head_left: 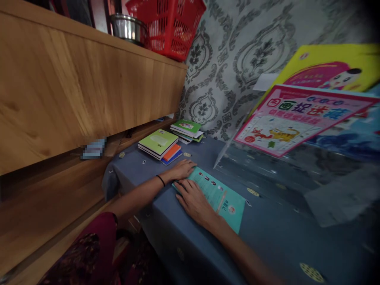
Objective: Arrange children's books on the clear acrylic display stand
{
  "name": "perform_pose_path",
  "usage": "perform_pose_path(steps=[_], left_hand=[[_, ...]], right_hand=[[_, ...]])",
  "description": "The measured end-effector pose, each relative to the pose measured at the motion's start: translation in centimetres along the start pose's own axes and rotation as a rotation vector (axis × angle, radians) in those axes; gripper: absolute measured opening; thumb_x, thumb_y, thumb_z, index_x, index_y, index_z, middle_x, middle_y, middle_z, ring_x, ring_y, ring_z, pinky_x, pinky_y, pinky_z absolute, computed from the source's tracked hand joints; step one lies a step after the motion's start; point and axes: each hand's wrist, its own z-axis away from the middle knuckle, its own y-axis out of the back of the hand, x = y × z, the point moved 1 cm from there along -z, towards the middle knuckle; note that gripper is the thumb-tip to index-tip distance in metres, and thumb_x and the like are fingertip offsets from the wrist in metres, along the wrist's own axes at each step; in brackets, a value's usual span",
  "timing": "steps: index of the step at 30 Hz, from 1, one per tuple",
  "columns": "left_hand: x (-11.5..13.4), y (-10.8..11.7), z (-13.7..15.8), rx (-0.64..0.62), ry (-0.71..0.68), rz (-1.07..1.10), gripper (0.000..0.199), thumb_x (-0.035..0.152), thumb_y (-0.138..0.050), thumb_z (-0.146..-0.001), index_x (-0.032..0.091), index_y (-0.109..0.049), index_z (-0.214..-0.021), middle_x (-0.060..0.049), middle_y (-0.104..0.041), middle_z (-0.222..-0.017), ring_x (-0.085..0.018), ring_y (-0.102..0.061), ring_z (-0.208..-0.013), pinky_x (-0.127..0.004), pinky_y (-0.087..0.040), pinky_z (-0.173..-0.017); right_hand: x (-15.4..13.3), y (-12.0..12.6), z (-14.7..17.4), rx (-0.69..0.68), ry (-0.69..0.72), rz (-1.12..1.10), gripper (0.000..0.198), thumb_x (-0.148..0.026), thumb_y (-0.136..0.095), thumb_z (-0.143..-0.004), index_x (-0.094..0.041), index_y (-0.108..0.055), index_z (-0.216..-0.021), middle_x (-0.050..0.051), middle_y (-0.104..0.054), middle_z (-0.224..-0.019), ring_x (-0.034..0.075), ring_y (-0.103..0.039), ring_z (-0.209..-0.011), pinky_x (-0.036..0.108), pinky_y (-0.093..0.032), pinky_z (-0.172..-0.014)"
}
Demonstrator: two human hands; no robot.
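A teal book (234, 200) lies flat on the blue tablecloth near the table's front edge, its printed cover facing up. My left hand (184, 169), with a dark band on the wrist, rests at the book's far left corner, fingers stretched out. Across the left part of the cover lies my right hand (197, 201), its fingers extended and slightly apart, pressing flat. Neither hand grips anything visible. Part of the cover is hidden under my right hand and forearm.
Stacked books (158, 142) and a green-topped pile (186, 127) stand beyond my hands. A clear holder with picture books (276, 122) rises at right. Left is a wooden cabinet (89, 83), topped by a red basket (172, 29) and a metal pot (129, 28).
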Motion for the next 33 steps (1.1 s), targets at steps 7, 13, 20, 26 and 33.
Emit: perform_pose_path(steps=[7,13,20,26,33], left_hand=[[0.1,0.2,0.2,0.009,-0.002,0.045,0.038,0.023,-0.044,-0.099,0.019,-0.059,-0.134,-0.011,-0.065,-0.133,-0.023,-0.058,-0.126,-0.041,-0.038,-0.116],[0.2,0.7,0.6,0.015,0.005,0.106,0.039,0.026,-0.043,-0.1,0.021,-0.06,-0.135,-0.01,-0.065,-0.134,-0.024,-0.056,-0.128,-0.041,-0.037,-0.117],[-0.8,1.3,-0.6,-0.011,-0.011,0.159,0.039,0.024,-0.047,-0.098,0.02,-0.062,-0.134,-0.01,-0.066,-0.127,-0.025,-0.057,-0.122,-0.042,-0.041,-0.112],[-1.1,1.4,-1.6,0.002,-0.033,0.192,0.033,0.02,-0.045,-0.097,0.021,-0.071,-0.117,-0.008,-0.067,-0.113,-0.022,-0.059,-0.113,-0.039,-0.045,-0.105],[-1.6,1.3,-1.5,0.014,-0.035,0.274,0.037,0.018,-0.042,-0.096,0.021,-0.072,-0.117,-0.008,-0.068,-0.114,-0.022,-0.06,-0.112,-0.041,-0.046,-0.106]], right_hand=[[-0.7,1.2,-0.4,-0.059,-0.031,0.019,0.033,-0.021,-0.058,-0.098,-0.017,-0.061,-0.13,0.013,-0.065,-0.119,0.03,-0.058,-0.111,0.048,-0.052,-0.099],[-0.6,2.0,-0.4,-0.116,-0.069,-0.029,0.032,-0.023,-0.061,-0.098,-0.018,-0.061,-0.129,0.011,-0.064,-0.118,0.028,-0.057,-0.111,0.046,-0.051,-0.1],[-0.4,2.1,-0.5,-0.147,-0.121,-0.096,0.038,-0.026,-0.064,-0.097,-0.016,-0.059,-0.133,0.012,-0.062,-0.121,0.028,-0.054,-0.114,0.046,-0.048,-0.102],[-0.1,2.8,-0.6,-0.18,-0.138,-0.153,0.039,-0.032,-0.062,-0.099,-0.018,-0.058,-0.136,0.011,-0.062,-0.123,0.028,-0.053,-0.114,0.046,-0.047,-0.103],[1.0,3.5,-0.6,-0.211,-0.23,-0.182,0.036,-0.036,-0.057,-0.102,-0.021,-0.061,-0.134,0.01,-0.062,-0.125,0.027,-0.052,-0.116,0.046,-0.045,-0.104]])
